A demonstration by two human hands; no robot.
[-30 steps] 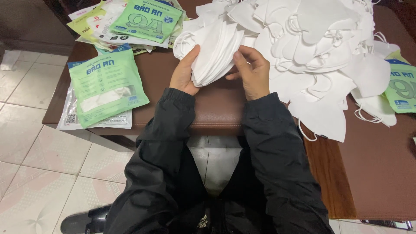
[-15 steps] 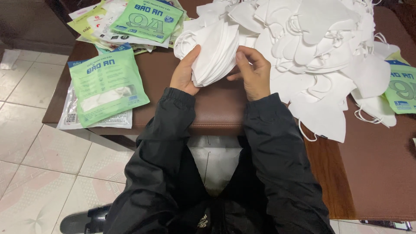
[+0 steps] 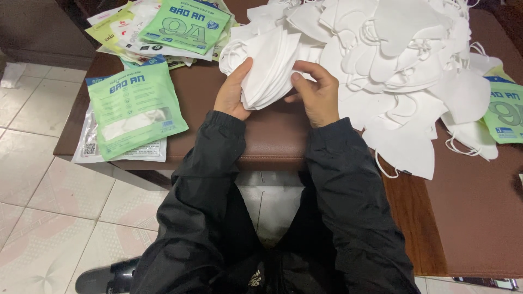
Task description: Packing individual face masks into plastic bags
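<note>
A stack of folded white face masks (image 3: 268,68) stands on edge on the brown table (image 3: 272,139), pressed between both hands. My left hand (image 3: 233,91) grips the stack's left side with the thumb up against it. My right hand (image 3: 316,93) holds the right side, fingers curled over the edges. Both arms wear black sleeves. Just to the right, touching the stack, spreads a big loose pile of white masks (image 3: 397,60) with ear loops trailing.
A green and clear mask packet (image 3: 132,109) lies flat at the table's left edge. More green packets (image 3: 182,24) are heaped at the back left, and another green packet (image 3: 504,111) sits far right. Tiled floor (image 3: 49,207) lies below.
Both hands shifted only slightly on the stack of masks, squaring it; the stack stays in the same place.
</note>
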